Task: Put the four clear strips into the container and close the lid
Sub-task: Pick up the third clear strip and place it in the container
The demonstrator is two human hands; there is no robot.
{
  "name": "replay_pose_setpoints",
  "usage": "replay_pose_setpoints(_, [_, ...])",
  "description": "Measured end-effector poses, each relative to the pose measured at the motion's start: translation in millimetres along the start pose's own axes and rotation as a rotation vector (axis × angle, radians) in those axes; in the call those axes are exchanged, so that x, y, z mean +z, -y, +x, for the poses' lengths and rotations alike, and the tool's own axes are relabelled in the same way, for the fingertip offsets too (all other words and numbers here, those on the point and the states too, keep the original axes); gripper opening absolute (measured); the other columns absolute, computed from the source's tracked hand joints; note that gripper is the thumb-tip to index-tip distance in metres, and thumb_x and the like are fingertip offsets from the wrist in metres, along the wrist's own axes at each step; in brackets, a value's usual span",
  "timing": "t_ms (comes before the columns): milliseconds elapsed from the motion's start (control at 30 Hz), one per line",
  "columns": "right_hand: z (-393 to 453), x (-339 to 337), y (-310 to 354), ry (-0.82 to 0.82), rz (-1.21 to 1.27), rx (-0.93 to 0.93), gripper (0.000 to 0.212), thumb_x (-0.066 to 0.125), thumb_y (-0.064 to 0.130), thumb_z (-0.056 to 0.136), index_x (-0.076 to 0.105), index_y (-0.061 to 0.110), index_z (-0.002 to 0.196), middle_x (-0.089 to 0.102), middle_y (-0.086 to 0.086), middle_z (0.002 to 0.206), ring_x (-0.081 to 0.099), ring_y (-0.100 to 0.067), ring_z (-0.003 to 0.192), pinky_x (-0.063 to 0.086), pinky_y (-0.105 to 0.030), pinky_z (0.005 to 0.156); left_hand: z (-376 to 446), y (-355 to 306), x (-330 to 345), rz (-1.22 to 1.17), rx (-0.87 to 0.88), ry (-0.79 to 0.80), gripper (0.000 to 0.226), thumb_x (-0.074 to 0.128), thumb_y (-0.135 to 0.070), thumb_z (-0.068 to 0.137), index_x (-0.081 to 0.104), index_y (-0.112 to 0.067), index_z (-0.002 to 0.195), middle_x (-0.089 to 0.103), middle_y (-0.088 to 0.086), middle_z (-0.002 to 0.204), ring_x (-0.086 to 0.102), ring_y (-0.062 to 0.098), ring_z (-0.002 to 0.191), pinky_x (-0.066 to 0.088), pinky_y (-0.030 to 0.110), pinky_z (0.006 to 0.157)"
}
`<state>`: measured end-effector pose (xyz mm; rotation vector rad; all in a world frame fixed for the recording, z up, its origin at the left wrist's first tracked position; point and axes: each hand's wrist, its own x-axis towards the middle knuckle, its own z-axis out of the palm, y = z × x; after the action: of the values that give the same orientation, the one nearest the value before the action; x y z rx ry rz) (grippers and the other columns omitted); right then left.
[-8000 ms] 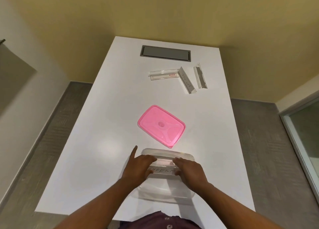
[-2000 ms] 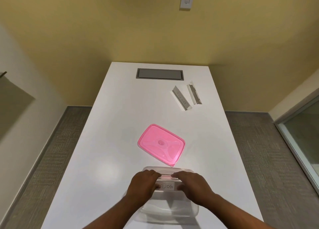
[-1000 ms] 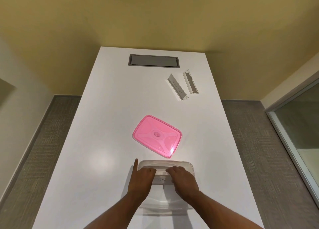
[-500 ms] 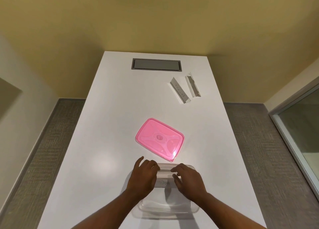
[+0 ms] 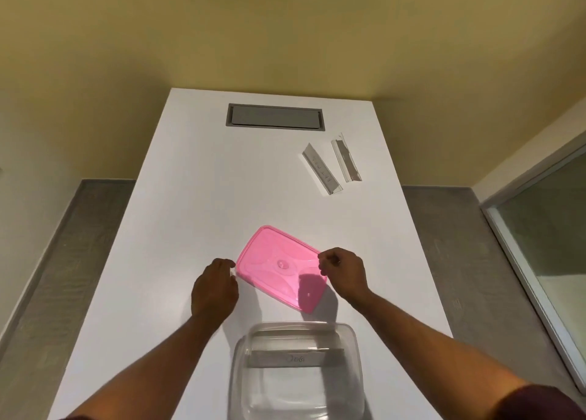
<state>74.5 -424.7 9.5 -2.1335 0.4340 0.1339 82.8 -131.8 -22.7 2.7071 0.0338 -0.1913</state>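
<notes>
The clear container (image 5: 355,372) stands at the near edge of the table with two clear strips lying across it, one (image 5: 295,332) by its far wall and one (image 5: 295,359) in the middle. Two more clear strips (image 5: 322,174) (image 5: 346,161) lie side by side at the far right. The pink lid (image 5: 279,267) lies flat beyond the container. My left hand (image 5: 215,286) is at the lid's left corner and my right hand (image 5: 344,272) at its right corner, fingers loosely curled and holding nothing. I cannot tell whether they touch the lid.
A grey cable hatch (image 5: 275,121) is set into the white table (image 5: 177,229) at its far end. The table's right edge runs close past the two far strips. A glass panel (image 5: 545,235) stands to the right on the floor.
Both hands have left the container and moved forward to either side of the pink lid. The second strip now lies in the container. The lid and the far strips have not moved.
</notes>
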Motion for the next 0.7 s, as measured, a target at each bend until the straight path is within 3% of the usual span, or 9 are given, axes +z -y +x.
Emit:
replay_pose_setpoints(200, [76,8,11,-0.02,0.174,0.222,0.017,0.063,0.01,0.085,0.076,0.018,0.077,0.076,0.0,0.071,0.07,-0.018,0.07,0.057,-0.039,0.074,67,14,14,-0.116,-0.052,0.04,0.045,0.052,-0.024,0.094,0.044,-0.021,0.139,0.051,-0.001,0.143,0.056,0.024,0.129,0.052,0.045,0.098])
replay_pose_setpoints(300, [126,9,17,-0.073,0.146,0.246,0.019,0.062,0.012,0.083,0.076,0.018,0.071,0.073,0.003,0.071,0.065,-0.021,0.073,0.053,-0.037,0.071,102,25,27,-0.098,-0.074,0.063,0.057,0.048,-0.029,0.099,0.029,-0.018,0.152,0.038,0.007,0.159,0.039,0.028,0.146,0.042,0.047,0.112])
replay_pose_setpoints(433, [195,9,28,-0.142,-0.082,0.115,0.018,0.063,0.022,0.089,0.078,0.018,0.098,0.077,0.004,0.102,0.069,-0.017,0.101,0.055,-0.037,0.092,140,54,43,-0.012,0.023,0.028,0.063,0.045,-0.031,0.101,0.02,-0.013,0.157,0.032,0.012,0.162,0.029,0.037,0.15,0.031,0.053,0.118])
replay_pose_setpoints(567, [254,4,30,-0.229,-0.263,-0.043,0.027,0.069,0.019,0.086,0.073,0.016,0.112,0.07,-0.008,0.117,0.064,-0.026,0.112,0.051,-0.041,0.099,161,82,53,0.151,0.169,0.062,0.066,0.027,-0.046,0.1,0.025,-0.013,0.157,0.024,0.006,0.167,0.023,0.037,0.152,0.029,0.054,0.117])
replay_pose_setpoints(700, [302,4,22,-0.206,-0.383,-0.053,0.043,0.068,0.021,0.085,0.063,0.017,0.128,0.061,-0.013,0.132,0.052,-0.032,0.128,0.046,-0.039,0.101,160,87,66,0.147,0.186,0.028,0.064,0.026,-0.044,0.101,0.021,-0.017,0.159,0.018,0.003,0.168,0.017,0.033,0.155,0.023,0.052,0.12])
